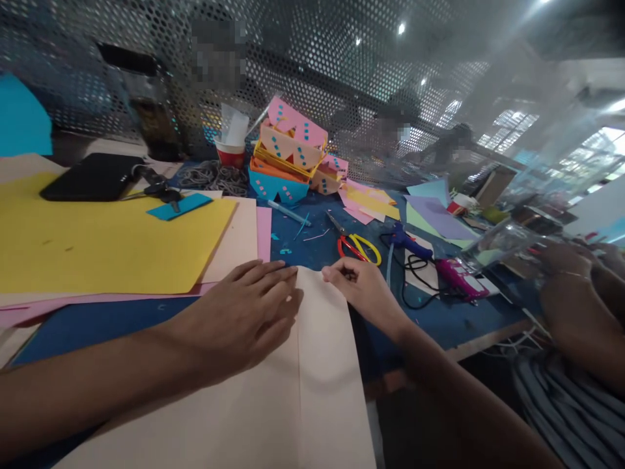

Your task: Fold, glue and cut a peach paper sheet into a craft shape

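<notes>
A large cream sheet of paper (pixel 234 410) lies in front of me, with a lengthwise crease or edge near its right side. My left hand (pixel 244 312) rests flat on it, fingers stretched toward that line. At the far right corner, my right hand (pixel 364 290) pinches the paper's edge between thumb and curled fingers. Just beyond the right hand are scissors (pixel 359 247) with one red and one yellow handle loop. A blue glue gun (pixel 410 242) with a black cord lies to their right.
A yellow sheet (pixel 107 241) tops stacked paper at left, with a black phone (pixel 92 177) and keys (pixel 159 189). Decorated paper pieces (pixel 290 146) stand at the back before a perforated metal screen (pixel 303 39). Another person's arm (pixel 566 299) is at right.
</notes>
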Demonstrator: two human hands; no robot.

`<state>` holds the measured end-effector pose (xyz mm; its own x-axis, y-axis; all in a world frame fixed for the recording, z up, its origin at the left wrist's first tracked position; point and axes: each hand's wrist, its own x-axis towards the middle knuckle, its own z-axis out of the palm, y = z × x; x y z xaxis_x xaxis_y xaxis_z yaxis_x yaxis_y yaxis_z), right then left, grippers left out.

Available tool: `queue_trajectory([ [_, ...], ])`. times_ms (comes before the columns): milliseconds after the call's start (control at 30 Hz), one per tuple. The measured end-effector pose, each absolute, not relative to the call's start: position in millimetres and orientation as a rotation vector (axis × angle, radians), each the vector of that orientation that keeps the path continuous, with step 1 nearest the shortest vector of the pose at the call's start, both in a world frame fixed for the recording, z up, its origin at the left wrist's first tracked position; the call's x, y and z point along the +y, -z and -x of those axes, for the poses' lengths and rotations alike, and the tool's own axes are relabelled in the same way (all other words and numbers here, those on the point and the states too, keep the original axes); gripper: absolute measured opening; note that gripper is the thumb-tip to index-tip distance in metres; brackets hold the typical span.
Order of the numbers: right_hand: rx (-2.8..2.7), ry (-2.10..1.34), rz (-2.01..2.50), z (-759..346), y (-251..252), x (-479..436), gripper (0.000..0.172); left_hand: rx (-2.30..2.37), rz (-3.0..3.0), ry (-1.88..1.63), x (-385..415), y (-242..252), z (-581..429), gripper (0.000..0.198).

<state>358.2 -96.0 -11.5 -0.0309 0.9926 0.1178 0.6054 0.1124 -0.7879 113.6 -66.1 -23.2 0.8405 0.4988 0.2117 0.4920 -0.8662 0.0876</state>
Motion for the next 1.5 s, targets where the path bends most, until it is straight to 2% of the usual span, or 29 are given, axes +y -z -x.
queue_trajectory([
  [200, -1.735, -0.651, 1.663, -354.0, 14.5, -96.9, 0.025, 0.779, -2.971, -0.428, -66.3, 23.7, -115.8, 0.040],
  [833, -1.796, -0.568, 1.731, -349.0, 10.8, -98.9, 0.024, 0.782, -2.985, -0.431, -65.7, 22.7, -117.3, 0.039],
  [1100, -1.788, -0.598, 1.633, -354.1, 11.4, -99.8, 0.020, 0.804, -2.987, -0.407, -66.3, 25.6, -111.1, 0.043],
  [1233, -1.817, -0.592, 1.597, -355.8, 9.9, -101.1, 0.015, 0.792, -3.039, -0.421, -68.5, 24.0, -107.0, 0.053],
  [1500, -1.779, -0.819, 1.519, -355.8, 3.2, -115.6, 0.018, 0.768, -3.055, -0.370, -71.7, 27.0, -103.3, 0.062],
])
